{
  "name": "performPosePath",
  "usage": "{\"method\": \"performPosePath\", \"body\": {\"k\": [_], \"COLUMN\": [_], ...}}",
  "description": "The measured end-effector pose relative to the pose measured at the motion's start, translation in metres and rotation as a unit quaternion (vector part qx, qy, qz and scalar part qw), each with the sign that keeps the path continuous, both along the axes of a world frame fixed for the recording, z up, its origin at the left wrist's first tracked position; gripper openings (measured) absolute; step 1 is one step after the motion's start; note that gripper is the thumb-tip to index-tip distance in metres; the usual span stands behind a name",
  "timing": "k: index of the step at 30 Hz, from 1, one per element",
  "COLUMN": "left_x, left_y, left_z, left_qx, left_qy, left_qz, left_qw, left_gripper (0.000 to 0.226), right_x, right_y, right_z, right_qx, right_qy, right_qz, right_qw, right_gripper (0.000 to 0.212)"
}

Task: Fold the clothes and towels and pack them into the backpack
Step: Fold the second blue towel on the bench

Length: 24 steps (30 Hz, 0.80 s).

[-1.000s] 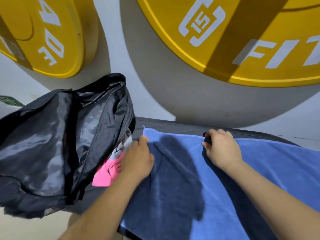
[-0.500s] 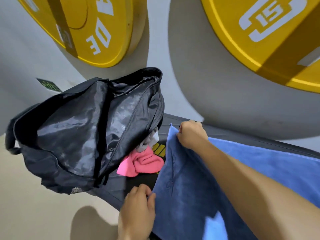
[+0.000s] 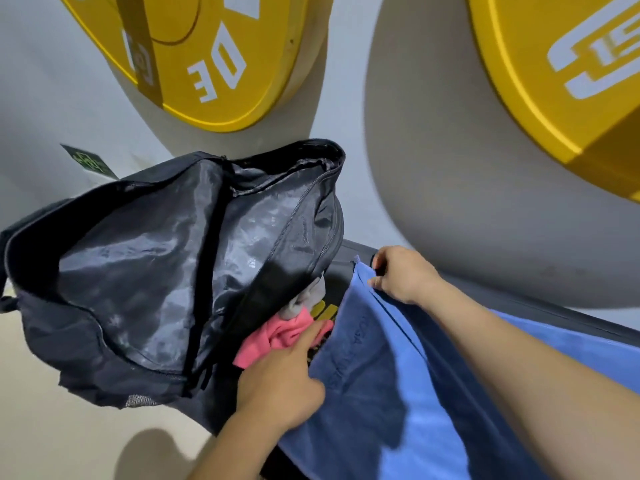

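Note:
A black backpack (image 3: 166,271) lies open at the left end of a dark bench (image 3: 349,252), its shiny lining showing. A pink garment (image 3: 273,336) and a grey-white one (image 3: 310,296) spill from its mouth. A blue towel (image 3: 381,375) covers the bench to the right. My left hand (image 3: 280,379) grips the towel's near left corner, its fingers touching the pink garment. My right hand (image 3: 403,273) pinches the towel's far left corner at the bench's back edge.
Two big yellow weight plates (image 3: 221,64) (image 3: 561,74) with white lettering lean on the grey wall behind. A small green-and-black label (image 3: 90,161) is stuck on the wall at left. Beige floor (image 3: 52,438) lies below the bench.
My left hand slid from the towel's far edge down to its near left corner. My right hand moved left to the far left corner. The view shifted left.

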State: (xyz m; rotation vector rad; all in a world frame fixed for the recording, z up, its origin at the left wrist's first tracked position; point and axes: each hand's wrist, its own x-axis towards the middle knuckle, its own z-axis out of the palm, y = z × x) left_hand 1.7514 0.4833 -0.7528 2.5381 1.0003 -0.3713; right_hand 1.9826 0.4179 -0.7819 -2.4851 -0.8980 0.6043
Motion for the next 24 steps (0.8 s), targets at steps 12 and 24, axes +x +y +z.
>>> {"method": "performPosePath", "body": {"k": [12,24], "left_x": [-0.026,-0.054], "left_y": [-0.002,0.0], "left_z": [-0.002,-0.031], "left_qx": [0.066,0.006], "left_qy": [0.099,-0.244], "left_qz": [0.081,0.047], "left_qw": [0.99,0.969], "left_gripper": [0.097,0.056], "right_x": [0.0,0.001], "right_y": [0.02,0.016], "right_z": [0.006,-0.007], "right_qx": [0.052,0.112], "right_qy": [-0.075,-0.151], "right_qz": [-0.024,-0.078], "right_qw": [0.996,0.979], "right_gripper": [0.015,0.02]}}
